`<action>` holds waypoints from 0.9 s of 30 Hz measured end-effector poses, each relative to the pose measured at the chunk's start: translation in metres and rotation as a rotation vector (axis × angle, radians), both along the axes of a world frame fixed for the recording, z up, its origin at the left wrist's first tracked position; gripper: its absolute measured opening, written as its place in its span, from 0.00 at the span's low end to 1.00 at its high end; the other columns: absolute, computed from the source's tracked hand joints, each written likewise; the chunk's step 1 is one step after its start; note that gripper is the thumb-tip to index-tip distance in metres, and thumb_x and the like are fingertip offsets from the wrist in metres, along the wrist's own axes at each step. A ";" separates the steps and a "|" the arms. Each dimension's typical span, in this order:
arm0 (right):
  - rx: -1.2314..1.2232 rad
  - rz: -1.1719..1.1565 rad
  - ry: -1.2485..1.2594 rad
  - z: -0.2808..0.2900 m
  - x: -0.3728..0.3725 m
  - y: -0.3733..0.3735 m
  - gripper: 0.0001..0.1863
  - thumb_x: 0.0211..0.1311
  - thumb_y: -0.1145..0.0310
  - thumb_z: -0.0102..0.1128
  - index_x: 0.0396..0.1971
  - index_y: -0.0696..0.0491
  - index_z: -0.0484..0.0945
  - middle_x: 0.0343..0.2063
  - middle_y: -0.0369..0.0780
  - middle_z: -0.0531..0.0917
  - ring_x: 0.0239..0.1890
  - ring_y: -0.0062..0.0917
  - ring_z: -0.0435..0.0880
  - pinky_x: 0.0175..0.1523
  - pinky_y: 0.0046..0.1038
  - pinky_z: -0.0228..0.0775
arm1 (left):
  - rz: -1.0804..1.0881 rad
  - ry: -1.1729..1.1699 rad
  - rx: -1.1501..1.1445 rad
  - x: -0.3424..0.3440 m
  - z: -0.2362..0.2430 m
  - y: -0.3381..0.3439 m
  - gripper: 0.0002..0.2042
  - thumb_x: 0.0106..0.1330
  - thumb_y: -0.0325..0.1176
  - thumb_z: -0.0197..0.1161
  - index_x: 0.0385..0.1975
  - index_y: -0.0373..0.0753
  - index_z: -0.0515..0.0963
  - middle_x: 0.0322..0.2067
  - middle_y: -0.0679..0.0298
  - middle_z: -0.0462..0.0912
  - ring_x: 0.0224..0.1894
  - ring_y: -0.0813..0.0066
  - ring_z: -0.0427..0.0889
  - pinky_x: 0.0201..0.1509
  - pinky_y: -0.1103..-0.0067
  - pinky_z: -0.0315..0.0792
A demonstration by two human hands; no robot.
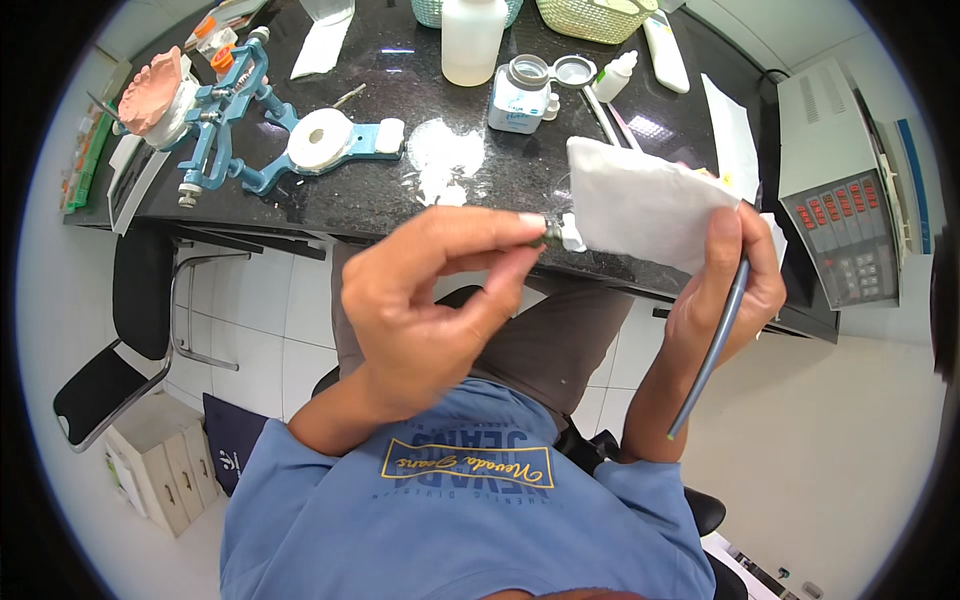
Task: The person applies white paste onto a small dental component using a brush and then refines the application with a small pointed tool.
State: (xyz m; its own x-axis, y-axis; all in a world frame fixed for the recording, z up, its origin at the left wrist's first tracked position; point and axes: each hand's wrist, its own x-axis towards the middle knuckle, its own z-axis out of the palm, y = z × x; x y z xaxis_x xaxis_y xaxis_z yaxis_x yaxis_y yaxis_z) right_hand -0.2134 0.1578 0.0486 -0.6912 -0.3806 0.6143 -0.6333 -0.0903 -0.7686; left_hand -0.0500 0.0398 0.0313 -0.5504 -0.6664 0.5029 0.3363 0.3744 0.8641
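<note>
My left hand point(410, 290) pinches a small dark metallic piece point(553, 232) between thumb and forefinger, in front of the counter's edge. A small white, tooth-like lump point(573, 234) sits on its far end. To the right, my right hand point(728, 275) is closed on a folded white sheet point(640, 205), which looks like paper or tissue. The same hand grips a slim dark blue-grey handle point(712, 350), slanting down toward my forearm; its upper end is hidden behind the fingers. The white lump is close to the sheet's left edge; whether they touch I cannot tell.
A blue dental articulator point(215, 130) with a pink cast point(150, 92) stands on the black counter point(300, 205) at left. White residue point(445, 160) marks the middle. Behind are a translucent bottle point(472, 45), an open-lidded jar point(518, 100) and a dropper bottle point(614, 76). A control-panel machine point(840, 190) stands right.
</note>
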 end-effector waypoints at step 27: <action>-0.081 0.366 0.160 -0.011 0.039 -0.017 0.06 0.57 0.78 0.61 0.34 0.62 0.81 0.33 0.52 0.85 0.32 0.30 0.88 0.34 0.21 0.77 | 0.225 0.114 -0.719 -0.002 -0.013 -0.007 0.16 0.47 0.18 0.68 0.40 0.29 0.81 0.34 0.54 0.83 0.37 0.61 0.85 0.38 0.76 0.82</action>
